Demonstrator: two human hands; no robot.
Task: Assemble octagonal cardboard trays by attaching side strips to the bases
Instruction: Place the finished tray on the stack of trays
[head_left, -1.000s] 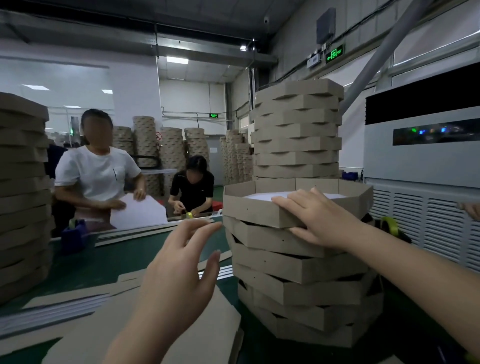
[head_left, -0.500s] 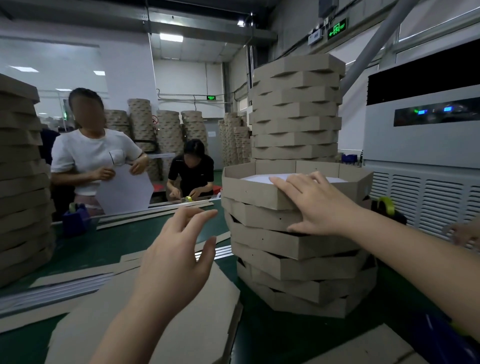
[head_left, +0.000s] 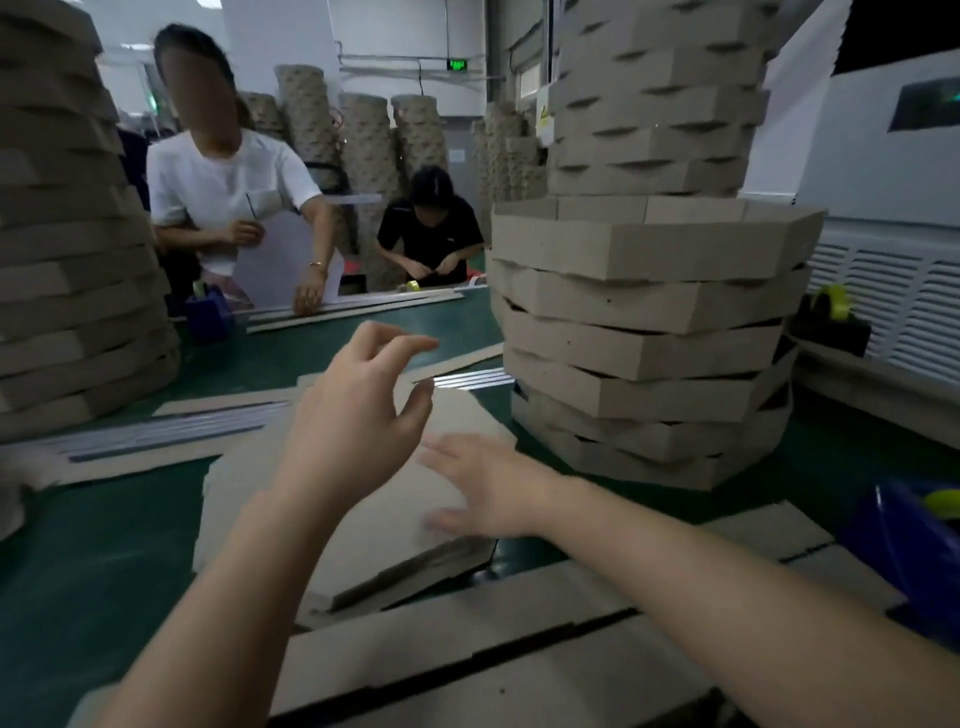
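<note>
Trays (head_left: 649, 332) stand stacked on the right, finished. Next unstarted: bases (head_left: 374, 530) lie flat in front, strips (head_left: 470, 378) beyond. Left hand (head_left: 358, 415) hovers loose, empty; right hand (head_left: 488, 488) spread flat over them.

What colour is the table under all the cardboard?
Dark green. The table shows best in the head view, at the lower left.

Two hands (head_left: 358, 415) (head_left: 488, 491) (bare), two workers (head_left: 228, 182) (head_left: 431, 231)
</note>
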